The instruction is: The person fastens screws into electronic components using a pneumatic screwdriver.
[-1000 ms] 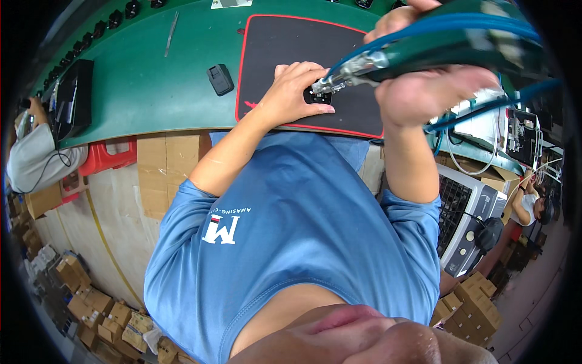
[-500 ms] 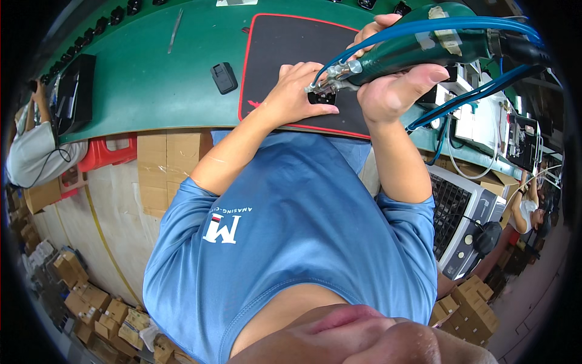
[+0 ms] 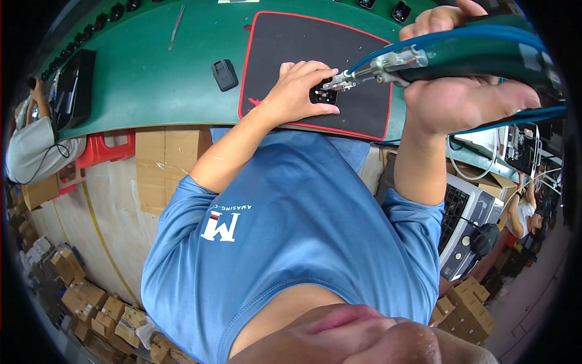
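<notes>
My left hand [image 3: 296, 96] rests on the black mat [image 3: 285, 45], its thumb and fingers closed around a small black housing [image 3: 327, 99] with bright metal bits inside. In my right hand [image 3: 451, 103] is a green power screwdriver [image 3: 479, 59], raised toward the camera and tilted, with its metal nose [image 3: 388, 65] pointing left and down at the housing. Whether its tip touches the housing, I cannot tell. Blue hoses [image 3: 448, 27] run along the tool. Left of the mat, a black charger-like case [image 3: 224, 75] lies on the green table [image 3: 145, 79].
Small black parts [image 3: 100, 25] line the table's far edge. A black box [image 3: 76, 91] stands at the left end, near a seated person [image 3: 39, 148]. White equipment [image 3: 476, 142] sits to the right, above a grey fan unit [image 3: 464, 233]. Cardboard boxes [image 3: 85, 297] cover the floor behind.
My right hand and the screwdriver have moved right and up toward the camera, uncovering more of the housing and mat. My left hand has stayed in place on the housing.
</notes>
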### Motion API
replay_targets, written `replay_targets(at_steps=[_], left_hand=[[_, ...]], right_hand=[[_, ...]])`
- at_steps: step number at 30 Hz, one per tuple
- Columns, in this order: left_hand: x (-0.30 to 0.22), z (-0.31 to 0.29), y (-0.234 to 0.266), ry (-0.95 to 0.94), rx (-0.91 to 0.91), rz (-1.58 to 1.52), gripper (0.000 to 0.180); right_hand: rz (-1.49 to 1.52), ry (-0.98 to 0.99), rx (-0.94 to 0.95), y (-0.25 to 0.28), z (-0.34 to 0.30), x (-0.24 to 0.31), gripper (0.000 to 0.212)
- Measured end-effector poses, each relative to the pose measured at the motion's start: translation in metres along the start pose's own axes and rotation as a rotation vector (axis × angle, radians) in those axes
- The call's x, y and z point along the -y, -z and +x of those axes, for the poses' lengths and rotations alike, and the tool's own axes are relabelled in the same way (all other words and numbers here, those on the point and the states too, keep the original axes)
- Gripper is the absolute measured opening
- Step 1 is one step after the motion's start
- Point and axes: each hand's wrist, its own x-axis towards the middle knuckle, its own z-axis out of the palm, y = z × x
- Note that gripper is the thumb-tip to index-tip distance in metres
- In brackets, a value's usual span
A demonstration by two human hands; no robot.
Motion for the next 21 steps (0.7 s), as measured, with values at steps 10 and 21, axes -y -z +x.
replay_targets(at_steps=[10,21], left_hand=[[0.001,-0.001,-0.004,-0.022,-0.065,-0.03,0.076],[0.002,-0.002,-0.005,-0.017,-0.064,-0.027,0.073]], right_hand=[[-0.129,-0.117,0.067,0.045,-0.038,-0.056,0.11],[-0.224,-0.146,0.05,0.046,-0.046,-0.059,0.11]])
